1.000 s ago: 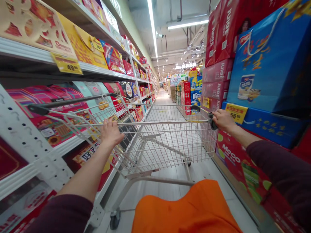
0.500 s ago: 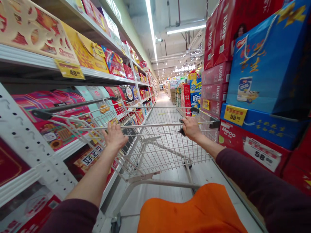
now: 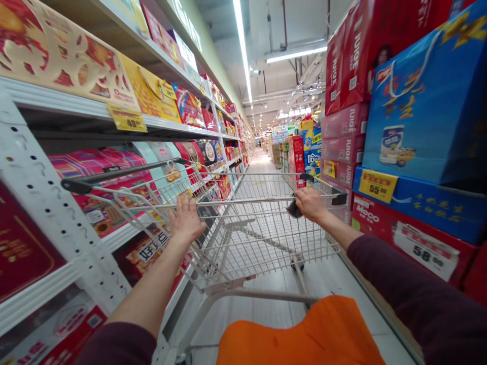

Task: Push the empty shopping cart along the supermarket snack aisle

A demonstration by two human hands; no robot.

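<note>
A wire shopping cart (image 3: 262,248) stands in front of me in a store aisle, its basket holding nothing that I can see. My left hand (image 3: 186,220) rests against the cart's near top rail, toward the left, with fingers stretched up over the bar. Farther right, my right hand (image 3: 310,204) is closed around the same rail. A small dark piece (image 3: 293,209) shows under its fingers; what it is I cannot make out. A dark handle bar (image 3: 122,175) runs along the cart's left end, beside the shelving.
White shelving (image 3: 76,238) with boxed goods and yellow price tags (image 3: 127,119) lines the left, close to the cart. Stacked red cartons (image 3: 346,66) and a blue gift box (image 3: 414,111) rise at the right. The tiled floor (image 3: 258,159) stretches ahead between them.
The whole view has shifted, so shelves, cart and cartons lie a little farther right and lower. Both hands stay at the rail. More of the dark piece under my right hand shows.
</note>
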